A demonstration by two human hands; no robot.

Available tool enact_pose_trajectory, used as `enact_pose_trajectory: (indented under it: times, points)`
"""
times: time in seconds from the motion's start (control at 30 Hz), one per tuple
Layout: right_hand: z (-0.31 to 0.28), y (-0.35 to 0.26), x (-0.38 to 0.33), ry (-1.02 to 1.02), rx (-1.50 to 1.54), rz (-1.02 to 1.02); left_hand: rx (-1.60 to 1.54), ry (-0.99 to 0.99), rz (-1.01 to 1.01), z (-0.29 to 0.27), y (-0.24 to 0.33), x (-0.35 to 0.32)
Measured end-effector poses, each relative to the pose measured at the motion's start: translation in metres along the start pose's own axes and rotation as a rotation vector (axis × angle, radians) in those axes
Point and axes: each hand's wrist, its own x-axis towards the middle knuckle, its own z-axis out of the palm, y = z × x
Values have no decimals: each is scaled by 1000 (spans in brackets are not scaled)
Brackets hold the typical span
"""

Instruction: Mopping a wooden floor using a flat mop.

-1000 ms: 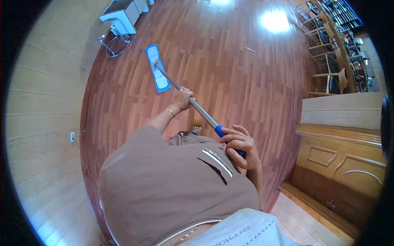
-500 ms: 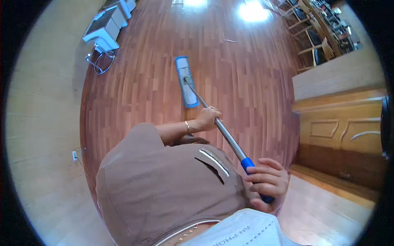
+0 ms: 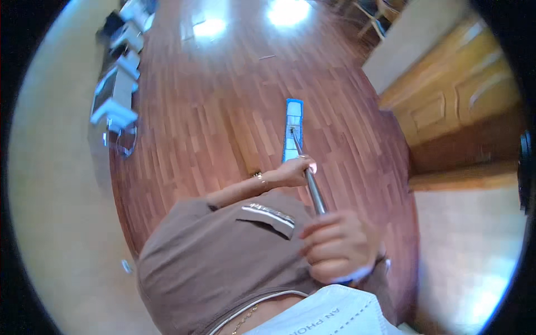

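A flat mop with a blue-edged white pad [image 3: 293,115] lies on the wooden floor ahead of me, its pad pointing away. My left hand [image 3: 294,171], a gold bracelet at its wrist, is closed round the metal pole [image 3: 316,192] partway down. Higher up the pole, close to my chest, my right hand [image 3: 340,245] is wrapped over the grip end. That hand is smeared by motion and hides most of the blue grip.
White and grey cabinet-like units [image 3: 116,95] stand along the left wall, with a metal tube frame [image 3: 127,140] beside them. A panelled wooden door [image 3: 441,111] is on the right. A thin pale strip [image 3: 267,57] lies on the floor farther ahead. Chairs [image 3: 371,17] stand at the far right.
The view has turned, shifting the room in the picture. The mop pad now appears farther right and straighter. My right hand, loosely curled before with fingers partly lifted, now closes over the grip.
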Motion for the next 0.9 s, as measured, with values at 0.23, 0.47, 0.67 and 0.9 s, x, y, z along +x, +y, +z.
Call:
enact_pose_trajectory:
  times: [0.23, 0.47, 0.67, 0.9]
  points:
    - [36, 109, -17, 271, -56, 323, -510, 360, 76, -143, 114, -108]
    - [111, 254, -79, 153, -77, 668, 121, 809, 754, -159, 189, -138]
    - [143, 296, -96, 200, -255, 756, 129, 774, 665, -171, 173, -152]
    - [117, 313, -155, 338, -387, 855, 30, 676, 586, -153, 166, -104]
